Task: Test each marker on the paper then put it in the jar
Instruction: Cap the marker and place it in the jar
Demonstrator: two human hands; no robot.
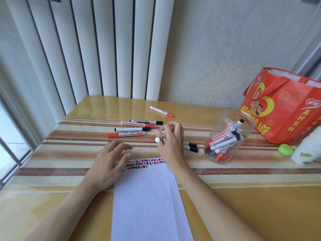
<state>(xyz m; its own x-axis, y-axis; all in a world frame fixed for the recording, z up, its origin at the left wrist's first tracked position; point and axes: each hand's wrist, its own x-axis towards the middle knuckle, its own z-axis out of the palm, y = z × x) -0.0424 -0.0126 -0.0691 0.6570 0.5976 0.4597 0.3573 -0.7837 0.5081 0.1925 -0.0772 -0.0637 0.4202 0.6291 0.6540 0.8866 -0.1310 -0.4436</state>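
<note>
Our right hand [171, 141] fingers pinch a marker [160, 137] above the paper [147, 197]; left hand [111, 162] lies open on paper's corner. Jar [227, 136] w/ markers sits right of our fingers.

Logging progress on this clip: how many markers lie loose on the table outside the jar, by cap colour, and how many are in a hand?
Red-capped markers on the table: 3
Black-capped markers on the table: 4
Marker held in the right hand, cap hidden: 1
Total outside the jar: 8
</note>
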